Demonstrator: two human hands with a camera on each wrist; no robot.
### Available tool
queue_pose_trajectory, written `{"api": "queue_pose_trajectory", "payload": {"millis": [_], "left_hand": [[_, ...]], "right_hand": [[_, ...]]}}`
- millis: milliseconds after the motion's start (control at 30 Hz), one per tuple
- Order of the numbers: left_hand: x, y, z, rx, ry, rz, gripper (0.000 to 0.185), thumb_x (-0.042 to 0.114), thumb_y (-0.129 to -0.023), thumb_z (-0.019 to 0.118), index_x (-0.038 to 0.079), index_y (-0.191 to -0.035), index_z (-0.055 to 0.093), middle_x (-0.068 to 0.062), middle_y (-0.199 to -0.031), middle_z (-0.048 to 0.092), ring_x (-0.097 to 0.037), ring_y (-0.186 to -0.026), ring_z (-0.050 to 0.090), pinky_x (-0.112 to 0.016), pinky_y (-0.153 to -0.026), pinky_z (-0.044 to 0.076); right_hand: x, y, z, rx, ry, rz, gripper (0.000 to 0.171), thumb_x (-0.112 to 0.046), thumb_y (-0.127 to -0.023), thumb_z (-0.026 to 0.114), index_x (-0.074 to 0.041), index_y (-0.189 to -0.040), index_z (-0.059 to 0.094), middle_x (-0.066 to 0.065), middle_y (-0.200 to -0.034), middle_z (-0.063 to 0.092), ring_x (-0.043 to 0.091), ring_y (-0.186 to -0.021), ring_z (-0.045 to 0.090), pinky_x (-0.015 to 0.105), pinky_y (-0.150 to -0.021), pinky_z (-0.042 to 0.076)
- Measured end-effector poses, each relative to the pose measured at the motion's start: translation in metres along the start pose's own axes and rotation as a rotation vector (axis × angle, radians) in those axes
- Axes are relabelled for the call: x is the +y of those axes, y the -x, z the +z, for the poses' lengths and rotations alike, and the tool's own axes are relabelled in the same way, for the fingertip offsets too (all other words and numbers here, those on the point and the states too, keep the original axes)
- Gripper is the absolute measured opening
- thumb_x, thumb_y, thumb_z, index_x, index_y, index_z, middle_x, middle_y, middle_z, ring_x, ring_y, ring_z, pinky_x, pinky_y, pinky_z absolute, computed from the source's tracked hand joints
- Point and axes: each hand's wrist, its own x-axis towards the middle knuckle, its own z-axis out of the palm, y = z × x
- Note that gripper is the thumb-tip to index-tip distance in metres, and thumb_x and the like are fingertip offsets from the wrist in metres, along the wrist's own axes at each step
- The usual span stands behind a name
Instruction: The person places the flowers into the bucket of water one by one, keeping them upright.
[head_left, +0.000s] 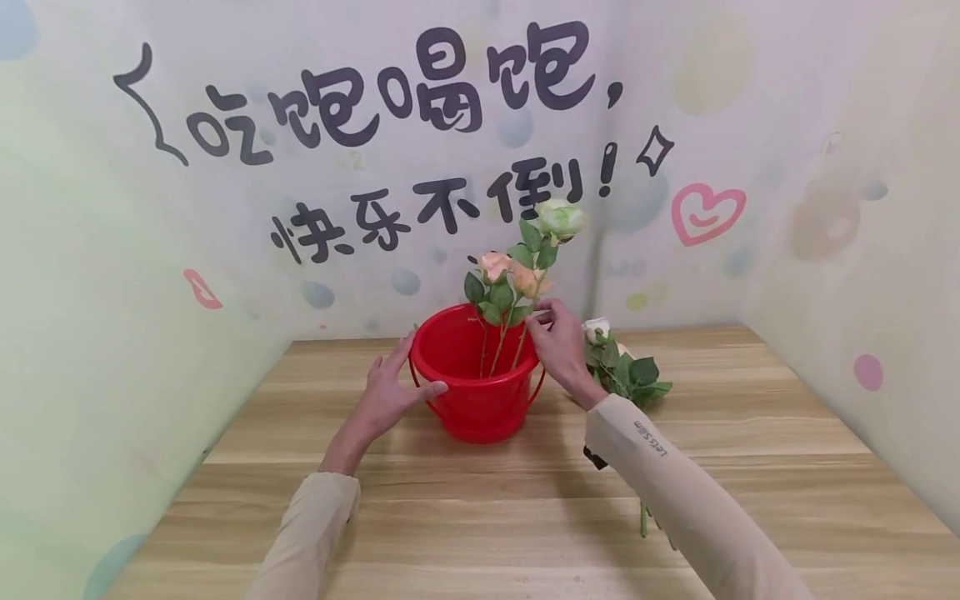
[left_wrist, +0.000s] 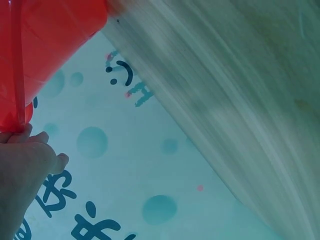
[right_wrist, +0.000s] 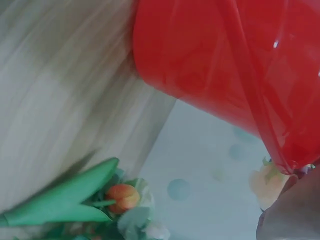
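Observation:
A red bucket [head_left: 472, 417] with a red handle [right_wrist: 245, 70] stands upright on the table. Inside it lean several artificial roses: a peach rose [head_left: 495, 267], a second peach rose [head_left: 529, 282] and a taller pale green rose [head_left: 561, 218]. At the right rim my right hand [head_left: 558, 342] pinches the pale green rose's stem. On the opposite side my left hand [head_left: 386, 392] rests on the rim, thumb spread toward the front and fingers along the outer side. Its fingers also touch the rim in the left wrist view. The stems' lower ends are hidden in the bucket.
Right of the bucket lies a bunch of flowers with a white rose [head_left: 597, 330], an orange tulip [right_wrist: 122, 197] and green leaves [right_wrist: 65, 200]. My right sleeve partly covers it. The wooden table [head_left: 480, 533] meets a printed wall [head_left: 450, 167] behind the bucket.

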Motion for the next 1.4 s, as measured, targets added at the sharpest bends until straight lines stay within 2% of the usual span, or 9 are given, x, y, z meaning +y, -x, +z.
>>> {"api": "queue_pose_trajectory", "payload": {"millis": [233,333,467,600,733,900,1100,1267,1400], "left_hand": [[-0.002,0.000,0.002,0.004,-0.004,0.005,0.110,0.058,-0.080,0.083,0.026,-0.167,0.023,-0.006,-0.168,0.027,-0.037,-0.153,0.017,-0.066,-0.121,0.010],[-0.002,0.001,0.002,0.003,-0.003,0.002,0.110,0.058,-0.079,0.083,0.026,-0.167,0.023,-0.007,-0.168,0.028,-0.038,-0.152,0.018,-0.066,-0.121,0.009],[-0.003,0.001,0.003,0.001,0.001,0.001,0.110,0.057,-0.080,0.083,0.026,-0.167,0.023,-0.007,-0.168,0.028,-0.037,-0.153,0.018,-0.065,-0.122,0.007],[-0.002,0.001,0.004,0.000,0.009,-0.001,0.110,0.056,-0.080,0.083,0.025,-0.167,0.023,-0.007,-0.168,0.028,-0.038,-0.152,0.018,-0.065,-0.122,0.008],[-0.001,0.001,0.003,-0.003,0.014,-0.005,0.110,0.056,-0.080,0.083,0.026,-0.167,0.022,-0.007,-0.168,0.027,-0.038,-0.152,0.018,-0.066,-0.121,0.009],[0.001,-0.001,0.002,-0.005,0.011,-0.008,0.111,0.057,-0.080,0.083,0.026,-0.167,0.022,-0.007,-0.168,0.027,-0.040,-0.152,0.016,-0.068,-0.120,0.014],[-0.001,-0.002,0.003,-0.010,0.011,-0.023,0.112,0.059,-0.079,0.083,0.026,-0.167,0.021,-0.007,-0.168,0.026,-0.040,-0.153,0.015,-0.069,-0.118,0.019],[-0.001,-0.002,0.003,-0.012,0.014,-0.026,0.113,0.060,-0.079,0.082,0.027,-0.167,0.021,-0.007,-0.169,0.025,-0.040,-0.153,0.014,-0.069,-0.117,0.021],[0.000,-0.003,0.001,-0.013,0.004,-0.016,0.111,0.059,-0.080,0.082,0.027,-0.167,0.020,-0.008,-0.169,0.026,-0.039,-0.153,0.015,-0.068,-0.119,0.018]], "right_hand": [[-0.011,-0.004,-0.002,-0.038,0.216,-0.014,0.020,-0.010,-0.096,0.068,0.002,-0.111,0.069,0.016,-0.096,0.075,0.030,-0.087,0.070,0.044,-0.080,0.053],[-0.016,-0.005,-0.002,-0.083,0.308,-0.021,0.017,-0.011,-0.094,0.069,0.001,-0.106,0.073,0.013,-0.092,0.074,0.027,-0.084,0.068,0.043,-0.078,0.051],[-0.021,-0.005,-0.003,-0.149,0.347,-0.012,0.016,-0.010,-0.095,0.069,0.002,-0.103,0.076,0.011,-0.088,0.071,0.024,-0.080,0.064,0.037,-0.072,0.049],[-0.024,-0.003,-0.006,-0.190,0.310,0.013,0.016,-0.008,-0.096,0.067,0.003,-0.105,0.075,0.012,-0.090,0.070,0.024,-0.079,0.063,0.034,-0.068,0.049],[-0.022,-0.001,-0.012,-0.213,0.213,0.050,0.018,-0.007,-0.098,0.066,0.004,-0.109,0.072,0.015,-0.094,0.068,0.023,-0.081,0.061,0.029,-0.064,0.049],[-0.016,-0.001,-0.023,-0.204,0.078,0.072,0.023,-0.010,-0.099,0.063,0.005,-0.116,0.070,0.016,-0.099,0.065,0.024,-0.084,0.058,0.027,-0.065,0.048],[-0.005,0.001,-0.041,-0.172,-0.036,0.103,0.027,-0.013,-0.101,0.063,0.005,-0.120,0.069,0.012,-0.097,0.064,0.019,-0.084,0.056,0.024,-0.067,0.047],[0.009,0.005,-0.060,-0.149,-0.092,0.135,0.029,-0.015,-0.103,0.064,0.006,-0.122,0.067,0.015,-0.103,0.064,0.021,-0.091,0.054,0.025,-0.074,0.046],[0.023,0.009,-0.080,-0.131,-0.082,0.172,0.032,-0.018,-0.105,0.063,0.006,-0.126,0.066,0.017,-0.109,0.064,0.021,-0.094,0.054,0.025,-0.076,0.046]]}}
